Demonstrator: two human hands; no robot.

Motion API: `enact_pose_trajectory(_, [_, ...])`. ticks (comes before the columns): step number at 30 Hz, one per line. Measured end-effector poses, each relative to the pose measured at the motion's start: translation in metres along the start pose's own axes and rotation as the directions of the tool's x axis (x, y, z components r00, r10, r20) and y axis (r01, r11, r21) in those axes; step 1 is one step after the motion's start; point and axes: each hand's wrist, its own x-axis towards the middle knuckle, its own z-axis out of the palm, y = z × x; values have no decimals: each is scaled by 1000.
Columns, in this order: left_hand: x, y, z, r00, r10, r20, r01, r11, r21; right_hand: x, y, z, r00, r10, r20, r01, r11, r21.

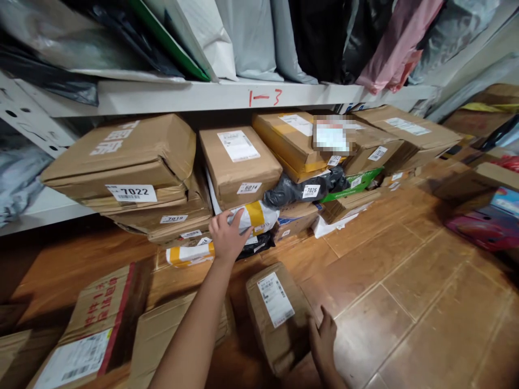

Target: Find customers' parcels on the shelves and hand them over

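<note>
- Foreground, right: right hand (324, 332) stands at the right side of a taped brown carton (298, 316), thumb and fingers parted; whether it bears any of the carton's weight cannot be told.
- Carton lies on or just above the wood-plank floor (373, 324), immediately left of the right hand, shipping label (275, 300) uppermost. Long axis runs near to far, its far end angled slightly left. Right hand is clearly the nearer of the two; from the left hand, the carton lies nearer the wearer and to the right.
- Farther on: left hand (230, 235) reaches forward, fingers spread over the left end of a white-and-yellow parcel (265, 216); firm grip or light contact cannot be determined.
- Parcel extends rightward from the left hand, long axis roughly crosswise, within the stacked goods under the shelf.
- Directly beyond and above the parcel: carton labelled 6014 (231, 181). To its right, black bag labelled 7026 (292, 192).
- Above these: white shelf beam (219, 97), marked "1-3" in red.
</note>
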Motion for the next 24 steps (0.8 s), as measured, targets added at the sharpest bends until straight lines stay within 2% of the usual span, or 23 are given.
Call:
enact_pose_trajectory(1, [-4, -3, 5, 1000, 4, 1, -4, 1000, -27, 8, -33, 5, 981, -191, -20, 190, 981, -30])
enact_pose_trajectory(2, [-10, -6, 10, 1000, 6, -12, -7, 998, -60, 16, -72, 11, 933, -361, 2, 361, 932, -22])
enact_pose_trajectory(3, [-16, -9, 16, 999, -9, -49, 4, 995, -99, 24, -114, 19, 854, -519, 40, 519, 855, 20])
enact_pose_trajectory(5, [-30, -11, 27, 979, -112, -171, 78, 979, -190, 38, -198, 36, 630, -766, 125, 767, 639, 52])
enact_pose_trajectory(7, [-43, -13, 35, 943, -233, -237, 161, 944, -287, 50, -268, 56, 389, -900, 195, 918, 398, 4])
enact_pose_trajectory(8, [-47, -13, 37, 939, -260, -224, 182, 930, -319, 54, -296, 66, 269, -923, 274, 962, 272, -29])
enact_pose_trajectory(9, [-50, -15, 37, 949, -255, -185, 184, 925, -331, 59, -317, 76, 182, -911, 370, 983, 170, -66])
enact_pose_trajectory(10, [-51, -17, 36, 964, -232, -133, 178, 928, -327, 63, -334, 85, 148, -886, 440, 988, 112, -106])
enact_pose_trajectory(14, [-41, -27, 23, 983, -181, 31, 183, 961, -206, 81, -374, 113, 101, -801, 590, 981, -17, -191])
enact_pose_trajectory(17, [-24, -33, 13, 966, -203, 160, 219, 972, -89, 94, -401, 129, 54, -758, 650, 980, -84, -181])
enact_pose_trajectory(19, [-10, -35, 7, 945, -218, 245, 236, 971, -44, 99, -417, 140, 49, -720, 692, 982, -92, -166])
enact_pose_trajectory(21, [2, -37, 1, 929, -222, 296, 242, 970, -33, 99, -426, 148, 85, -683, 725, 983, -63, -174])
enact_pose_trajectory(24, [10, -35, -9, 927, -225, 301, 247, 968, -37, 87, -427, 153, 210, -654, 727, 969, 38, -245])
